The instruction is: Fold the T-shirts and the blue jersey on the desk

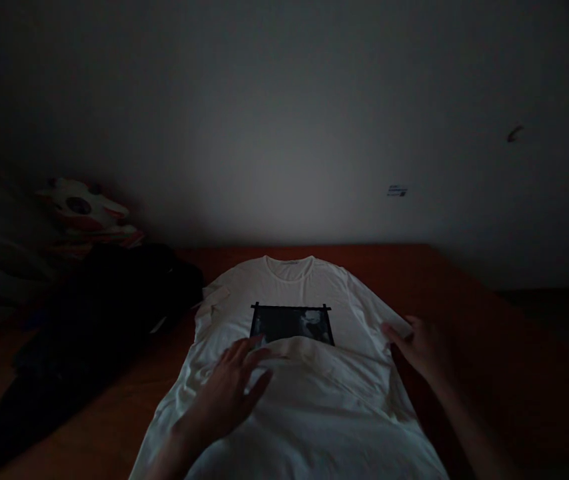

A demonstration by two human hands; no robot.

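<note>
A white T-shirt [284, 413] lies front side up, its round collar toward the wall. A dark rectangular print [284, 323] with black borders shows on its chest. A raised fold of the fabric covers the print's lower edge. My left hand [229, 390] rests over the shirt just below the print, fingers apart, holding nothing. At the end of the right-hand sleeve, my right hand [424, 350] has its thumb and fingers closed on the cloth. The opposite sleeve [207, 313] is bunched, with a pale tag-like piece beside it.
The shirt is on a reddish-brown surface [494, 373] against a grey wall [284, 133]. A heap of black clothing [99, 313] lies to the left. Behind it sits a white and orange plush toy [84, 207]. The room is dim.
</note>
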